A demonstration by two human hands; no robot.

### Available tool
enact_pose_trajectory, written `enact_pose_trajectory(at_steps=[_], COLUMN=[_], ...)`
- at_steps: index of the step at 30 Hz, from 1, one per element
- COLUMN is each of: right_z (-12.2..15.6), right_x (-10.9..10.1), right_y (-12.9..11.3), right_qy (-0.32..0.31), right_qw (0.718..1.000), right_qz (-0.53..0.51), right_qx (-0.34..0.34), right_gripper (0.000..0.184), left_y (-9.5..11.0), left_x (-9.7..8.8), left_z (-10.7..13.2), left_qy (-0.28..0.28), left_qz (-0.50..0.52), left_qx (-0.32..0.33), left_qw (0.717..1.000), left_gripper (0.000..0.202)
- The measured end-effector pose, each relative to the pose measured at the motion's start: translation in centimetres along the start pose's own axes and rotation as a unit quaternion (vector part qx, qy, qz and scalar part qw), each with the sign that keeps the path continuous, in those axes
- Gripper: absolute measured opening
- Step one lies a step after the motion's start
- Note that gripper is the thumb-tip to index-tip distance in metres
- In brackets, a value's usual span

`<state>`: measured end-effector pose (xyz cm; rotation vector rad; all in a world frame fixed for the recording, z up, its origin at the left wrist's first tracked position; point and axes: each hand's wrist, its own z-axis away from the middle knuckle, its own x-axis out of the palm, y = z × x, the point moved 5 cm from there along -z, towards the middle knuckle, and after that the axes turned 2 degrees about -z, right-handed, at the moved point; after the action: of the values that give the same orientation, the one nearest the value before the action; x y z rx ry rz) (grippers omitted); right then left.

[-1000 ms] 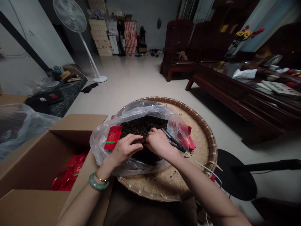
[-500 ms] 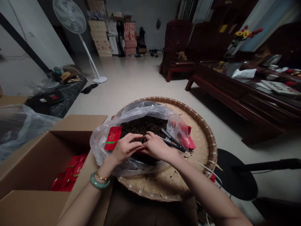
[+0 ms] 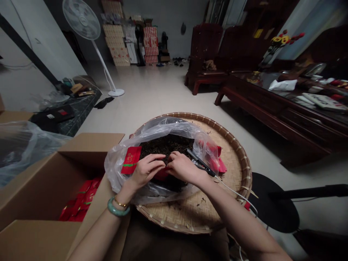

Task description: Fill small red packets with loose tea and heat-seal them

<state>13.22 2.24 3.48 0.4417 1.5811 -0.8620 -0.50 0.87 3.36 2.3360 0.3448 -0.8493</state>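
Observation:
My left hand and my right hand meet over a clear plastic bag of dark, dry tea leaves. Their fingers are curled around the top of a small red packet, much of which is hidden. A flat red packet with a green stripe lies on the leaves left of my left hand. Just beyond my right hand rests a black hair straightener with a white cord. More red packets sit at the bag's right side. A round woven bamboo tray carries everything.
An open cardboard box at the left holds several red packets. A black round stand base is right of the tray. Farther off are a white fan, stacked boxes and a dark wooden table.
My hands stay close together over the leaves, with only a slight shift of the fingers. More of the red packet shows beneath them. The surroundings look the same.

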Motion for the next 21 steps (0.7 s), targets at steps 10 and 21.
enact_pose_trajectory(at_steps=[10,21], right_z=[1.4,1.1], right_x=[-1.9,-0.3], right_y=[0.9,3.1], right_qy=[0.079,0.195], right_qw=[0.971,0.926], right_qz=[-0.224,-0.315], right_qx=[0.027,0.067], right_gripper=[0.004,0.017], left_y=[-3.1,-1.4], left_x=[4.0,5.9], left_z=[2.0,1.7], left_qy=[-0.078,-0.113], left_qz=[0.251,0.287], left_qx=[-0.347,-0.384], left_qw=[0.900,0.870], left_gripper=[0.034,0.036])
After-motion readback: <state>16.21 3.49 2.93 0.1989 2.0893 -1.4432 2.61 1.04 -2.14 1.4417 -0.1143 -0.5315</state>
